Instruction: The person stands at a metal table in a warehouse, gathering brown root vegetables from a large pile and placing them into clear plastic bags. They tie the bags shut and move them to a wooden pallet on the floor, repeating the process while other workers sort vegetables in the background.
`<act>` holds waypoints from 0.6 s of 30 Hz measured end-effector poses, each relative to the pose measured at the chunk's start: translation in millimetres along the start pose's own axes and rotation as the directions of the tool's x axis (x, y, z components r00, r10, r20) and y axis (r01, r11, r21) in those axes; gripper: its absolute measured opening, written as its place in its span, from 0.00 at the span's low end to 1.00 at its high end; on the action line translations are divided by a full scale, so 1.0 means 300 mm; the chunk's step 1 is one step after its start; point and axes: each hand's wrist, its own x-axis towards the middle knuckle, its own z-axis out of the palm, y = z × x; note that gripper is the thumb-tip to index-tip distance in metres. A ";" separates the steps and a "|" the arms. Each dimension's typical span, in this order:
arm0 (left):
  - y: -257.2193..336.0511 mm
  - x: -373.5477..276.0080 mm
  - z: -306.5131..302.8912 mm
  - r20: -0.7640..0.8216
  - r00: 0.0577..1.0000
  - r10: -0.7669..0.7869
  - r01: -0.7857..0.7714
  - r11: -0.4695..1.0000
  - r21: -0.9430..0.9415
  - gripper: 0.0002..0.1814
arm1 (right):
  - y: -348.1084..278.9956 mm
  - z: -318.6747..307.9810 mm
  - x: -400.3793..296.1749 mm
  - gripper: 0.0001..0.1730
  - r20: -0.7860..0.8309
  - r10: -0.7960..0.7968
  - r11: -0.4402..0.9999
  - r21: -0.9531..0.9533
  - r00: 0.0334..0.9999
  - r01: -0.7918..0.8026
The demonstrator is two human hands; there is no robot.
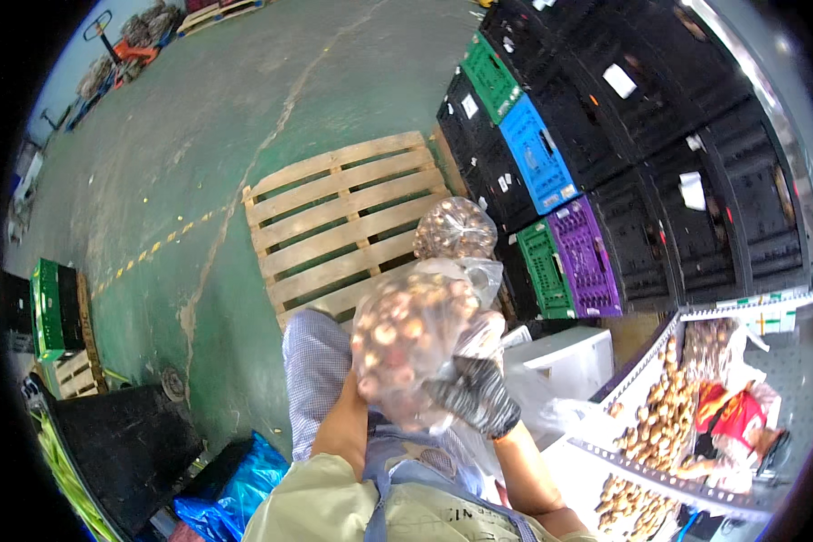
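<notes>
A large clear plastic bag of round brown-and-white produce, perhaps mushrooms or bulbs (410, 332), is held up in front of my body. My right hand (477, 396), in a dark grey knitted glove, grips its lower right side. The fingers of my left hand are hidden behind the bag; only the bare forearm and wrist (358, 400) show at its lower left. Beyond it, a second filled bag (457, 227) rests on the right edge of a wooden pallet (345, 196). Part of another bag (484, 332) shows just right of the held one.
Stacked black crates (603, 135), with green, blue and purple ones among them, stand at right. A lit sorting table (582, 444) bears loose produce; a person in red (735, 413) works there. A white box (562, 356), a blue plastic bag (234, 491) and a pallet jack (132, 53) also show.
</notes>
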 end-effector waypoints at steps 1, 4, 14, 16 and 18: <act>-0.060 -0.046 0.017 -0.013 1.000 -0.013 0.013 1.000 -0.001 0.38 | -0.027 -0.013 -0.080 0.20 0.092 -0.056 0.998 -0.007 0.994 0.057; -0.201 -0.221 0.020 -0.076 0.997 0.002 -0.001 1.000 0.018 0.37 | -0.045 -0.013 -0.244 0.22 0.128 -0.133 0.989 0.081 0.983 0.123; -0.460 -0.796 -0.178 -0.244 0.960 0.137 -0.095 0.979 0.178 0.35 | 0.063 0.091 -0.768 0.23 -0.224 -0.338 0.929 0.079 0.914 0.362; -0.476 -0.892 -0.225 -0.235 0.955 0.180 -0.125 0.965 0.228 0.35 | 0.090 0.174 -0.856 0.21 -0.282 -0.348 0.916 0.101 0.894 0.389; -0.491 -0.985 -0.250 -0.211 0.955 0.208 -0.148 0.952 0.270 0.34 | 0.111 0.232 -0.961 0.20 -0.340 -0.340 0.912 0.106 0.877 0.395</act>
